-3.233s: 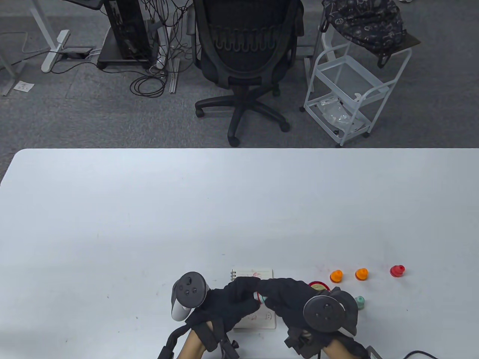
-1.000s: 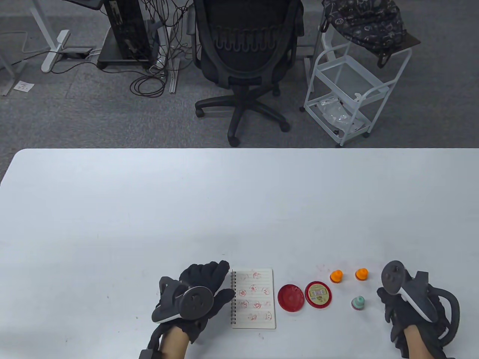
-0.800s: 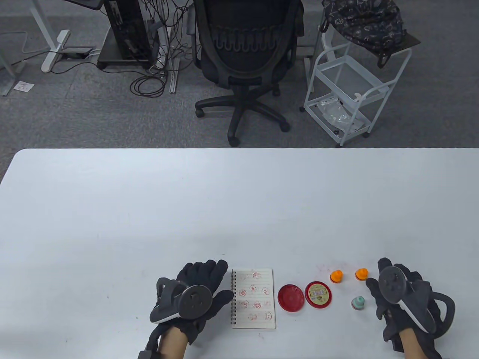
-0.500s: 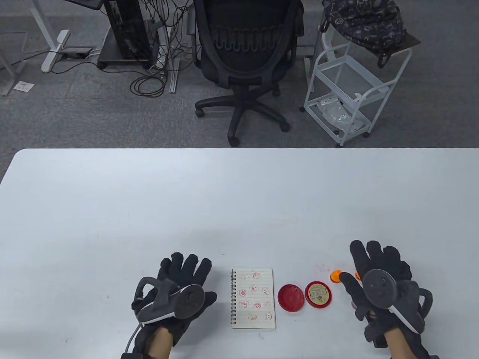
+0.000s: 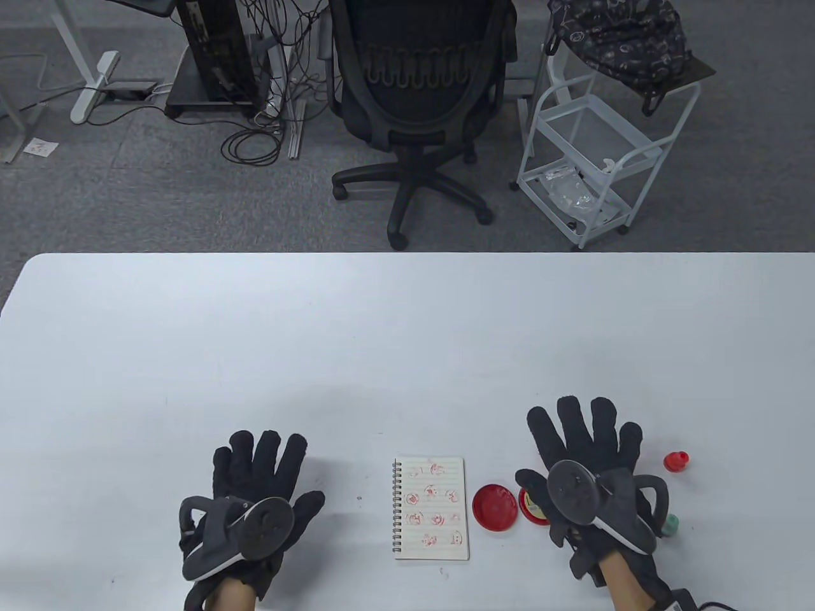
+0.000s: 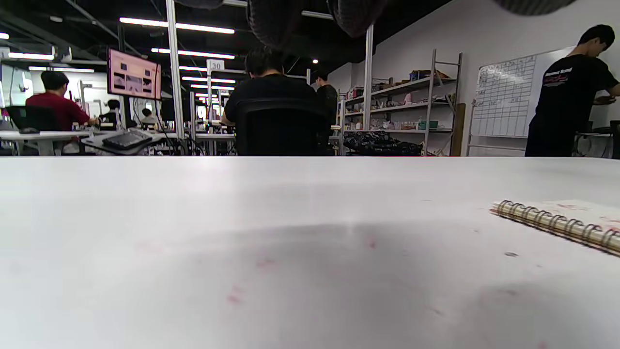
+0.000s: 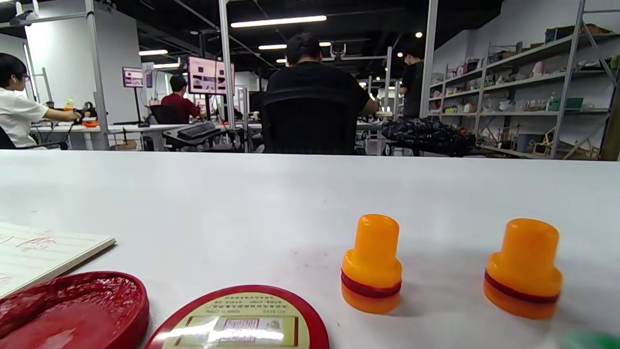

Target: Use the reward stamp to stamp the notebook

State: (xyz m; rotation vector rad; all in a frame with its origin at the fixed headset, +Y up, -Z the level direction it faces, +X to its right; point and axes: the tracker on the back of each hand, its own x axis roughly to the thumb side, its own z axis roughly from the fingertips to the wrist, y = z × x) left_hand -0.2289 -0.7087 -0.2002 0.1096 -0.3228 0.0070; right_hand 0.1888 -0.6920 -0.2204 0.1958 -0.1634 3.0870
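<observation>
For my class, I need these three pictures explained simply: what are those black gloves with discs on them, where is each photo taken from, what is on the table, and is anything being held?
These are a person's two hands in black sensor gloves; the disc strapped on each is a motion tracker, not something held. The big picture looks down at the table. The other two come from small cameras on each wrist, looking low across the tabletop. The left hand and right hand lie spread open, holding nothing. Between them lies a small spiral notebook with red stamp marks. Right of it is an open red ink pad with its lid beside it. The right wrist view shows two orange stamps; a red stamp and a green stamp stand further right.
</observation>
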